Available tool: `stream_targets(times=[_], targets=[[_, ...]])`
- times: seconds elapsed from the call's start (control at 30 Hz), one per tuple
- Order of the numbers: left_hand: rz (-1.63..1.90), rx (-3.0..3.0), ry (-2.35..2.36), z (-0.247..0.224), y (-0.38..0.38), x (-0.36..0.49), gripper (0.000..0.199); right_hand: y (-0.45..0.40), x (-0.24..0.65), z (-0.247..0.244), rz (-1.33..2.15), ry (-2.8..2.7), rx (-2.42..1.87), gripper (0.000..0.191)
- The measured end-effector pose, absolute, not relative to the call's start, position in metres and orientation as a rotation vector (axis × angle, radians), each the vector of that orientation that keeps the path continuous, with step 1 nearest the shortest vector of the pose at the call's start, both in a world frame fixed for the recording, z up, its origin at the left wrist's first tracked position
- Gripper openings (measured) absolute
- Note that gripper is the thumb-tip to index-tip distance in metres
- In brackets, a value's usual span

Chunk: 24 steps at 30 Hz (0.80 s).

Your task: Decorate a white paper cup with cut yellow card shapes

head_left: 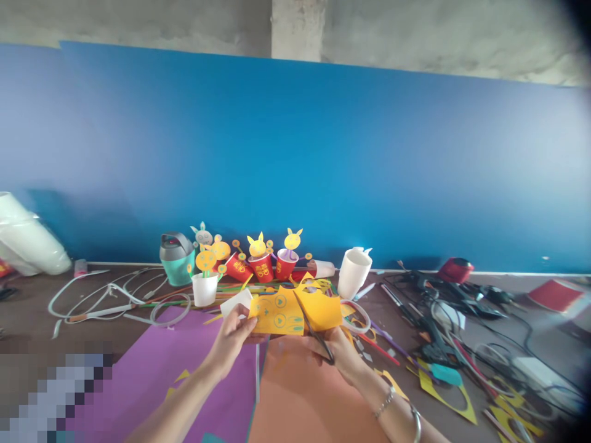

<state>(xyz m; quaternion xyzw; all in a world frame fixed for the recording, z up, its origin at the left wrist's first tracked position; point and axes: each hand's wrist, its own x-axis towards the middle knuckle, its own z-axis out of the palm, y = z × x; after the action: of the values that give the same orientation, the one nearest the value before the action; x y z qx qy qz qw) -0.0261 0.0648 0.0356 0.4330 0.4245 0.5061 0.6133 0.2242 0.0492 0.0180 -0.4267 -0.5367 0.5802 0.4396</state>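
My left hand (234, 335) pinches the left edge of a yellow sheet of paper (272, 315) that carries drawn circles and small green shapes. In my right hand (336, 351) is a pair of scissors (318, 337), with a blade lying across the paper. Right of the blade, a stretch of yellow paper (323, 311) with a jagged top edge hangs above that hand. Some of the right fingers are hidden behind the paper. Under both hands lie a purple sheet (152, 369) and an orange-brown sheet (309, 394).
Behind stand red paper cups (261, 269) and a white cup (205, 289) with paper animal figures, a teal bucket (178, 264) and a larger white cup (354, 274). Cables, a glue gun (434, 344) and yellow offcuts (450, 394) crowd the right. White tubing (106, 301) curls at left.
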Motion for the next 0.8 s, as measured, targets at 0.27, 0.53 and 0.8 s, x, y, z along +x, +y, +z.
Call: stream_targets(times=[0.27, 0.53, 0.8], targets=[[1.279, 0.783, 0.731, 0.028, 0.057, -0.016, 0.038, 0.044, 0.218, 0.021, 1.376, -1.297, -1.121, 0.039], [1.233, 0.740, 0.857, 0.023, 0.045, -0.001, 0.042, 0.036, 0.205, 0.022, 1.394, -1.294, -1.112, 0.038], [1.194, 0.945, 1.003, 0.029, 0.054, -0.008, 0.047, 0.039, 0.205, 0.015, 1.451, -1.270, -1.043, 0.033]])
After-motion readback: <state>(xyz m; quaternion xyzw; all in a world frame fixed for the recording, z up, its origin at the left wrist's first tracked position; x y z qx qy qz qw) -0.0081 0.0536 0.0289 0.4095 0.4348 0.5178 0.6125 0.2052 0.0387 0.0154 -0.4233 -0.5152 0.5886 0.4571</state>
